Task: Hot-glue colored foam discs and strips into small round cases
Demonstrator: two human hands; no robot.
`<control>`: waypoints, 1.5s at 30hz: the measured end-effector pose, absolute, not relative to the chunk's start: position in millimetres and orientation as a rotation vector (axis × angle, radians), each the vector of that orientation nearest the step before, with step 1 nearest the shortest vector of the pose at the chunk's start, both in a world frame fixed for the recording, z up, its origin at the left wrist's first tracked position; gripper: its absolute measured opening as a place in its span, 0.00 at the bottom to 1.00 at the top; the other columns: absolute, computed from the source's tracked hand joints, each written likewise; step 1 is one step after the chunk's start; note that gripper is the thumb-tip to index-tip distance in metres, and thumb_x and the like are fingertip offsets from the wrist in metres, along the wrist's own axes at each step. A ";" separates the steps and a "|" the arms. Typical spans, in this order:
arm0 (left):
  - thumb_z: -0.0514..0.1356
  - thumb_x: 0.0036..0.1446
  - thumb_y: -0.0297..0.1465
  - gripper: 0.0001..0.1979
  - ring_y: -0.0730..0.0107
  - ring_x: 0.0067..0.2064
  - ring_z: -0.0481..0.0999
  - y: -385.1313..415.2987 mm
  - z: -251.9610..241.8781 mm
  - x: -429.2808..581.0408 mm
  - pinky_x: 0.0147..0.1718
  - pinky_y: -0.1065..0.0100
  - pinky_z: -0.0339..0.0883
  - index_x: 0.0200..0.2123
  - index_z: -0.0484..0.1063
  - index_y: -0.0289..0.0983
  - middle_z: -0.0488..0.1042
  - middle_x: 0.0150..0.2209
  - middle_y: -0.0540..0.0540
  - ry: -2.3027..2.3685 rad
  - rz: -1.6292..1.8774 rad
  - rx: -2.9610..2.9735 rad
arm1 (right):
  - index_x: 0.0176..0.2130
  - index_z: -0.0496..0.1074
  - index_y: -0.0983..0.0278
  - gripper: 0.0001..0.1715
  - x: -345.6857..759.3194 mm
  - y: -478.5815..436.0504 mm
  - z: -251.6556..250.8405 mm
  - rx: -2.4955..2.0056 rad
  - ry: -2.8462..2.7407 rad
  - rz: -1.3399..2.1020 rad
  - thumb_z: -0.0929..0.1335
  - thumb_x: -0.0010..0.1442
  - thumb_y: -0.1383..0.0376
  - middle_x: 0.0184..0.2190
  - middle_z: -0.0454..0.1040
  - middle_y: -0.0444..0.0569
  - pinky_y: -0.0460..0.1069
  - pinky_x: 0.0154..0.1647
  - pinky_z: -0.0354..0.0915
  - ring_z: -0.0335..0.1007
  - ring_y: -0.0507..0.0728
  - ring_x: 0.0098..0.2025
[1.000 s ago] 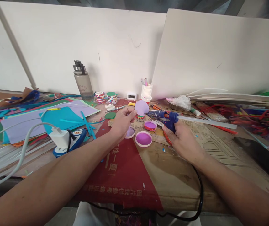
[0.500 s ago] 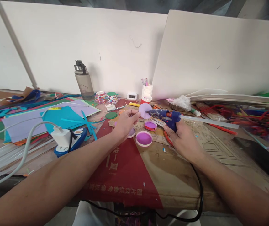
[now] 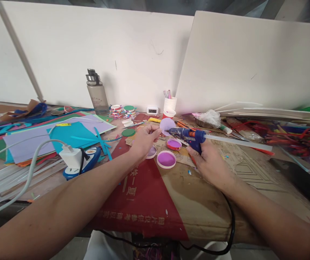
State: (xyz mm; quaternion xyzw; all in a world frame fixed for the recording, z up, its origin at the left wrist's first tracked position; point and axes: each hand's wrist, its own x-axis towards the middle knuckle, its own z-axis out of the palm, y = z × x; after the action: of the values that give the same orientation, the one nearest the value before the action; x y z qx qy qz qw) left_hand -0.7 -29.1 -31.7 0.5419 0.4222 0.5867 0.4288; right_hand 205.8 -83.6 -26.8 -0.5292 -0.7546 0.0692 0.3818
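Between thumb and fingers, my left hand (image 3: 149, 139) pinches the edge of a lilac paper disc (image 3: 167, 124), held up over the table. My right hand (image 3: 208, 159) is wrapped round the handle of a blue hot glue gun (image 3: 189, 135), its nozzle pointing left at the lower right of the disc. Whether the nozzle touches the paper I cannot tell. A long translucent glue stick (image 3: 239, 141) sticks out of the gun's back. Below the disc lie a round purple-lined lid (image 3: 166, 159) with a white rim and a red-edged purple one (image 3: 174, 144). Another pale lid (image 3: 151, 152) is partly behind my left hand.
Coloured paper sheets (image 3: 27, 144) and a power adapter (image 3: 72, 159) with a white cable lie left. At the back stand a water bottle (image 3: 97, 95), a small clock (image 3: 152, 109) and paper cups (image 3: 169, 104). A black phone-like object (image 3: 298, 182) and red strips lie right.
The glue gun has shifted slightly left and down along the disc, with my right hand. My left hand and the disc stay almost in place.
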 end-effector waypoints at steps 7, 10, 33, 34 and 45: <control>0.63 0.51 0.35 0.09 0.76 0.24 0.61 -31.2 -31.1 2.4 0.26 0.71 0.54 0.24 0.71 0.36 0.65 0.21 0.52 1.078 1.400 1.488 | 0.51 0.69 0.65 0.21 203.9 -85.9 -25.6 -1.333 -1.926 0.193 0.62 0.63 0.57 0.45 0.77 0.60 0.61 0.49 0.66 0.71 0.68 0.49; 0.63 0.52 0.35 0.09 0.74 0.26 0.63 -31.8 -31.7 2.4 0.28 0.70 0.57 0.26 0.73 0.36 0.70 0.24 0.50 1.119 1.359 1.551 | 0.52 0.69 0.65 0.21 205.1 -84.0 -23.2 -1.331 -1.906 0.219 0.62 0.63 0.58 0.46 0.77 0.59 0.61 0.50 0.66 0.71 0.68 0.49; 0.64 0.50 0.35 0.09 0.76 0.23 0.58 -32.5 -24.1 -4.6 0.24 0.71 0.51 0.25 0.70 0.37 0.64 0.20 0.53 1.072 1.483 1.428 | 0.50 0.70 0.63 0.19 218.6 -72.1 -27.4 -1.386 -1.834 0.134 0.62 0.64 0.57 0.43 0.78 0.58 0.60 0.44 0.68 0.74 0.67 0.42; 0.64 0.50 0.35 0.09 0.77 0.22 0.57 -32.1 -24.2 -4.9 0.23 0.71 0.51 0.25 0.70 0.37 0.64 0.20 0.53 1.083 1.488 1.412 | 0.50 0.70 0.64 0.20 218.2 -72.4 -27.7 -1.387 -1.845 0.138 0.62 0.64 0.57 0.43 0.78 0.58 0.60 0.45 0.67 0.74 0.67 0.43; 0.65 0.47 0.37 0.10 0.77 0.21 0.58 -27.3 -26.5 -6.0 0.21 0.71 0.49 0.25 0.69 0.37 0.64 0.19 0.53 1.078 1.507 1.311 | 0.51 0.70 0.64 0.20 207.8 -83.2 -27.0 -1.364 -1.905 0.198 0.62 0.64 0.57 0.41 0.78 0.58 0.60 0.46 0.67 0.73 0.66 0.43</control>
State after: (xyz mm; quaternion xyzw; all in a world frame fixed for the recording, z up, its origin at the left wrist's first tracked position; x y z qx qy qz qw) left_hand -6.0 -27.3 -26.5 0.5236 0.4305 0.6018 0.4223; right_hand 207.8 -83.2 -27.0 -0.5354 -0.7476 0.0778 0.3851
